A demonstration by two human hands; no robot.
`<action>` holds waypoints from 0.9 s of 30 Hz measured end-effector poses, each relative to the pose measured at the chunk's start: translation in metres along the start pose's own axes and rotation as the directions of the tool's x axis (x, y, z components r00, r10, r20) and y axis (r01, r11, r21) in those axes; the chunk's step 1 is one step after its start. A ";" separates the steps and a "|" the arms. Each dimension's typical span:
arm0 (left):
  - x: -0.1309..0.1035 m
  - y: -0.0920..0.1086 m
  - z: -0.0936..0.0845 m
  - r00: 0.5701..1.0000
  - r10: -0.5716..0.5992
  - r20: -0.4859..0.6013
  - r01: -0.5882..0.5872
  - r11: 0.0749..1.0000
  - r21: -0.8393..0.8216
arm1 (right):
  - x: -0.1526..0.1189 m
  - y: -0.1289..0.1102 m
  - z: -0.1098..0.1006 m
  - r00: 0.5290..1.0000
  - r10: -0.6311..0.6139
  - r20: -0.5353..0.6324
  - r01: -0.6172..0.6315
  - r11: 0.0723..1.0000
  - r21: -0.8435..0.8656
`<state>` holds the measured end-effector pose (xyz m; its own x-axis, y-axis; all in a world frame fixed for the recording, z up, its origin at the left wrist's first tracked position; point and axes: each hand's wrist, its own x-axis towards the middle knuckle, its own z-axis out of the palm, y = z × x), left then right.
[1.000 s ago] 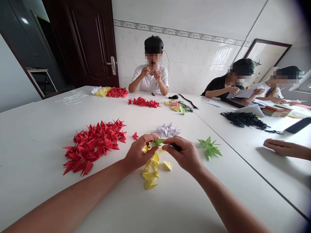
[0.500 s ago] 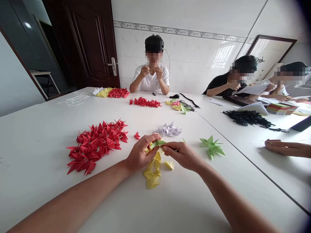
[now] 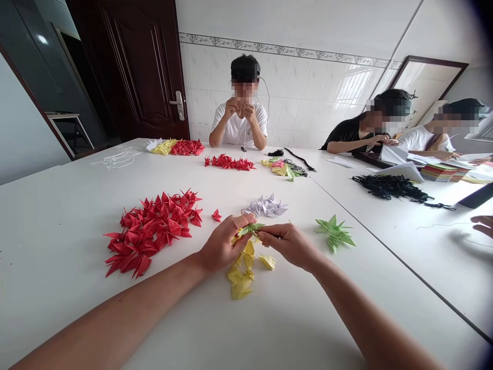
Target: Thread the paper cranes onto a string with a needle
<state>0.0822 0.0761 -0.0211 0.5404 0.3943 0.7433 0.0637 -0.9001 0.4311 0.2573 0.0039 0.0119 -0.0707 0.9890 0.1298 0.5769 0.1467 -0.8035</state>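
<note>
Over the middle of the table, my left hand [image 3: 221, 244] pinches a small green origami crane [image 3: 252, 227] between thumb and fingers. My right hand [image 3: 290, 245] meets it from the right, thumb and forefinger pressed together at the crane's edge. What those right fingertips grip is too small to make out. Several yellow origami cranes [image 3: 242, 282] lie below my hands, partly hidden by the left one. White paper cranes [image 3: 267, 206] sit just beyond. To the left spreads a big heap of red cranes [image 3: 154, 231], with a single red crane [image 3: 216, 215] apart from it.
Green cranes [image 3: 334, 234] lie to the right, near the table seam. Black cords [image 3: 393, 186] are heaped farther right. Across the table a person [image 3: 241, 123] works behind more red cranes [image 3: 231, 162]. Two others sit at the far right; another person's hand [image 3: 483, 228] shows at the right edge.
My hands stay almost where they were, still on the green crane. The other person's hand at the right has drawn back toward the edge. A seated person at right has lowered a paper.
</note>
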 end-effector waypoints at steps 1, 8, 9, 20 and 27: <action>0.000 0.001 0.000 1.000 0.007 -0.001 -0.007 1.000 0.006 | 0.000 0.000 0.000 1.000 0.010 -0.004 -0.010 1.000 0.011; 0.000 0.001 -0.001 0.999 0.051 0.012 -0.051 0.998 0.031 | 0.000 -0.001 0.003 0.999 0.039 -0.022 -0.039 0.999 0.025; 0.000 0.000 -0.001 0.999 0.051 0.017 -0.052 0.998 0.031 | 0.000 -0.001 0.004 0.999 0.043 -0.023 -0.042 0.999 0.027; -0.002 0.000 0.001 0.994 -0.108 0.035 0.109 0.993 -0.037 | 0.000 0.000 -0.001 1.000 -0.003 -0.023 0.004 1.000 0.031; -0.001 0.001 -0.002 0.963 -0.271 0.012 0.271 0.962 -0.016 | 0.000 -0.003 0.007 0.983 -0.060 -0.176 0.061 0.998 -0.003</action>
<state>0.0803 0.0753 -0.0200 0.5129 0.6210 0.5927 0.1943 -0.7565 0.6244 0.2497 0.0039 0.0106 0.0387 0.9598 0.2779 0.5743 0.2062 -0.7923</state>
